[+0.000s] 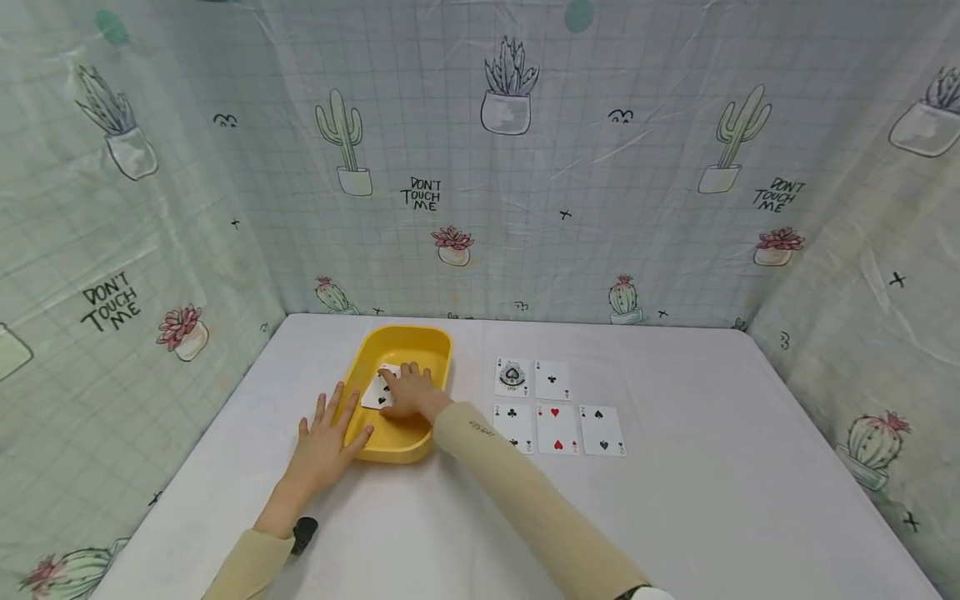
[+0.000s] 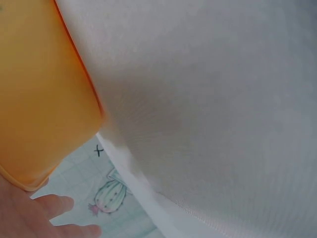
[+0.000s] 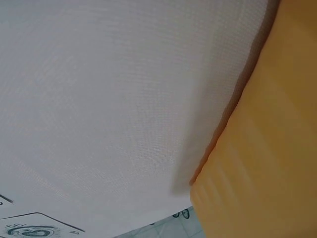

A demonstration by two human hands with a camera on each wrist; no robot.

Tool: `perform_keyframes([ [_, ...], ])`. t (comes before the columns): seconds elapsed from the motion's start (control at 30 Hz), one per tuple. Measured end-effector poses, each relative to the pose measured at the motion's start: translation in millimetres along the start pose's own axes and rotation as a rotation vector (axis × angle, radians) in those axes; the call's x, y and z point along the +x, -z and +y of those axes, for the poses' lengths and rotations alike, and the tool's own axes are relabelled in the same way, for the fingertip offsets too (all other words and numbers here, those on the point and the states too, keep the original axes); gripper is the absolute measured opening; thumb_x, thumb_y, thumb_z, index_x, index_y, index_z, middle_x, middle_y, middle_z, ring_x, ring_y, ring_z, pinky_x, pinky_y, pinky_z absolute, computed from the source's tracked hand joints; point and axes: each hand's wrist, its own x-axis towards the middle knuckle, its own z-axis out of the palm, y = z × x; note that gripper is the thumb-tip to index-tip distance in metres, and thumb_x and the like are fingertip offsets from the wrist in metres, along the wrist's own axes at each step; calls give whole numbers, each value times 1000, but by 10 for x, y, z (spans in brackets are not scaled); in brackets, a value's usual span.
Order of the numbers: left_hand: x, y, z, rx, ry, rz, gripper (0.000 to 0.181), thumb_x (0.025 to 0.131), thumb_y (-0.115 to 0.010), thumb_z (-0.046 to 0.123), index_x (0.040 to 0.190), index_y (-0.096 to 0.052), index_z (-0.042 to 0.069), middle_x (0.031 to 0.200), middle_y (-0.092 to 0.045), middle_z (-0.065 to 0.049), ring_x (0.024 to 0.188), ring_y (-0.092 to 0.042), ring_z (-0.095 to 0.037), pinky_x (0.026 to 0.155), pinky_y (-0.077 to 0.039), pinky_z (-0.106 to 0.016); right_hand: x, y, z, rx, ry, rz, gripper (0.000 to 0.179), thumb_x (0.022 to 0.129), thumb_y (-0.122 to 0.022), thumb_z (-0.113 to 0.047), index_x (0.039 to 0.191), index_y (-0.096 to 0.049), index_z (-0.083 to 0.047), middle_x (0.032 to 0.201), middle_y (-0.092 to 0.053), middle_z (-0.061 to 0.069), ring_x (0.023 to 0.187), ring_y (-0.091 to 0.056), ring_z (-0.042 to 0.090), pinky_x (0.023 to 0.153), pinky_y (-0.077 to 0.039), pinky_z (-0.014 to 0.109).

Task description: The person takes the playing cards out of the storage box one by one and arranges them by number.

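Observation:
A yellow tray (image 1: 401, 454) stands on the white table, left of the middle. My left hand (image 1: 321, 450) rests on its left rim with the fingers spread; in the left wrist view, fingers (image 2: 52, 206) show beside the tray's edge. Reaching into the tray from the right, my right hand (image 1: 411, 393) has its index finger over a playing card (image 1: 372, 395) with black pips. The thumb is apart from that finger, near the card's lower edge. Part of the card is hidden under the hand. The right wrist view shows the tray's outer wall (image 3: 262, 163) but no fingers.
Right of the tray lie face-up cards in two rows: an ace of spades (image 1: 512, 377) and ace of clubs (image 1: 552, 380) behind, a two of clubs (image 1: 512, 427), two of hearts (image 1: 557, 429) and two of spades (image 1: 602, 431) in front. Printed cloth (image 1: 570, 250) encloses the table.

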Motion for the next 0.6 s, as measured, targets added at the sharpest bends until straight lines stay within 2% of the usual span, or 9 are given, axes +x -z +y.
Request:
perform_keyframes([
  [0.13,-4,9,8,0,0,-2,67,90,-42,46,142,-22,10,150,-10,-18,132,-11,-49,93,-15,-73,-7,6,5,-4,1,3,73,81,-52,-55,141,-21,-29,141,-32,7,131,-27,23,108,-25,42],
  [0.33,-9,7,3,0,-2,-5,68,90,-39,49,143,-21,11,150,-9,-18,132,-11,-49,93,-15,-73,-39,27,13,46,-21,-5,74,79,-54,-55,141,-22,-30,142,-30,7,133,-25,24,110,-23,43],
  [0.6,-12,-1,-4,8,-6,4,67,89,-43,45,142,-22,10,149,-11,-18,132,-12,-49,92,-17,-73,-42,20,16,72,-29,-13,75,78,-56,-55,141,-20,-31,139,-30,9,130,-27,23,109,-25,41],
])
